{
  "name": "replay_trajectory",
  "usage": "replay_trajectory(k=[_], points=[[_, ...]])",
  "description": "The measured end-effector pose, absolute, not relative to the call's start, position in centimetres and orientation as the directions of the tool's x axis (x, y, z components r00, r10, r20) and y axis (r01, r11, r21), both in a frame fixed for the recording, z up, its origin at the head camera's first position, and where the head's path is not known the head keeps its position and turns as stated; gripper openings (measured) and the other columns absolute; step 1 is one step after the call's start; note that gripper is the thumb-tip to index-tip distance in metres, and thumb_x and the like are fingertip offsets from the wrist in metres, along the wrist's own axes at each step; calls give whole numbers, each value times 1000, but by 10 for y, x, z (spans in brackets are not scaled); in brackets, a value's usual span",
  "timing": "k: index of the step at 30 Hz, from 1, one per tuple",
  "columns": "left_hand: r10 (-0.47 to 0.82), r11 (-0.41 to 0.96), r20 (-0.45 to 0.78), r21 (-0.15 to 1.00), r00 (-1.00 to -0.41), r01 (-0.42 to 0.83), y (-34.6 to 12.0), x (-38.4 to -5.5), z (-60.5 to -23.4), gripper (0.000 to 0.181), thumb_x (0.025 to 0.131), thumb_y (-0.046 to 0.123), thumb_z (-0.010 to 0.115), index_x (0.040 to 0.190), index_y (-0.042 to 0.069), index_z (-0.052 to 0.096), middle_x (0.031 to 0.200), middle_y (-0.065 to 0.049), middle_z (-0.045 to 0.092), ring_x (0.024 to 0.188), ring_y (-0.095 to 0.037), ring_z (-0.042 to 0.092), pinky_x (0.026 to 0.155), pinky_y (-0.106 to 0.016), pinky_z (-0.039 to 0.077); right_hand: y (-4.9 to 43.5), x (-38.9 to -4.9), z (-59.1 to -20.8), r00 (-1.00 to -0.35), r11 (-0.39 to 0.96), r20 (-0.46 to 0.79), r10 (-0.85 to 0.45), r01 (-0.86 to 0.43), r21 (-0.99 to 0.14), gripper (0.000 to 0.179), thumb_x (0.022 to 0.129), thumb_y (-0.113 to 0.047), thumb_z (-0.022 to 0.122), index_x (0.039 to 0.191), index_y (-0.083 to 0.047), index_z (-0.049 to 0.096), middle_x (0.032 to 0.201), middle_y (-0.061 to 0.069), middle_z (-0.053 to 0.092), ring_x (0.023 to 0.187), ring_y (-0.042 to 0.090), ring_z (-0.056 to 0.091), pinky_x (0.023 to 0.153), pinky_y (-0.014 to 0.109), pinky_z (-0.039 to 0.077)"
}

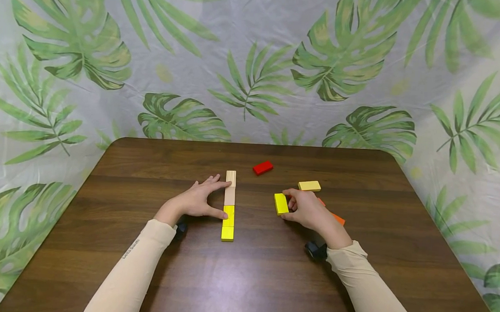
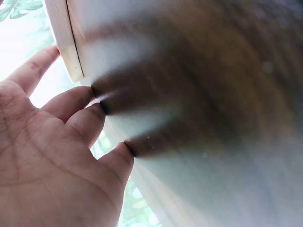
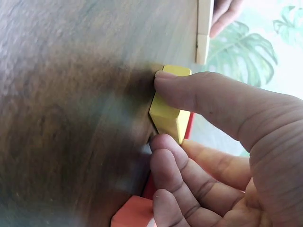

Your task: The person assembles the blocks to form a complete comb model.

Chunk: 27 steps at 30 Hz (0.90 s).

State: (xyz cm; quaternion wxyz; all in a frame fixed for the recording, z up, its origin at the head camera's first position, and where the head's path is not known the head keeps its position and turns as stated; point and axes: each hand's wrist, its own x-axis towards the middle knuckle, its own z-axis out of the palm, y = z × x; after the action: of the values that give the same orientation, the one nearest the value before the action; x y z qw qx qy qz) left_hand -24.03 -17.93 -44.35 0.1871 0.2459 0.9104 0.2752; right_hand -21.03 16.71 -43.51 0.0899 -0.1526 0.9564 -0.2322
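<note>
My right hand pinches a yellow wooden block between thumb and fingers, low over the tabletop; in the right wrist view the thumb lies on one side of this block. Left of it, a straight row of blocks runs away from me: a pale wood block at the far end, a pinkish-beige block, then yellow blocks at the near end. My left hand is spread along the row's left side, its index fingertip at the pale blocks and its thumb at the yellow ones.
A red block lies beyond and between the hands. Farther right are a light yellow block and an orange block, partly hidden by the right hand. The brown wooden table ends at a leaf-print curtain.
</note>
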Motion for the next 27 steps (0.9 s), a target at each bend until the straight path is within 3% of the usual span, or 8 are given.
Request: replay_trajectory(k=[9, 27], points=[[549, 728, -202, 593, -811, 345, -179, -240, -444, 101, 87, 49, 88, 169, 22, 37, 181, -20, 13, 169, -42, 9, 130, -76, 5, 164, -204, -439, -947, 822, -66, -313, -235, -518, 61, 84, -21, 93, 130, 6, 66, 95, 7, 69, 81, 15, 62, 81, 34, 59], [552, 723, -196, 596, -810, 349, -180, -241, -445, 101, 87, 49, 88, 169, 23, 37, 180, -20, 14, 169, -43, 9, 130, -76, 5, 136, -162, -418, -945, 818, -62, -321, -244, -520, 61, 81, -23, 96, 131, -1, 69, 97, 2, 71, 88, 15, 65, 82, 33, 58]])
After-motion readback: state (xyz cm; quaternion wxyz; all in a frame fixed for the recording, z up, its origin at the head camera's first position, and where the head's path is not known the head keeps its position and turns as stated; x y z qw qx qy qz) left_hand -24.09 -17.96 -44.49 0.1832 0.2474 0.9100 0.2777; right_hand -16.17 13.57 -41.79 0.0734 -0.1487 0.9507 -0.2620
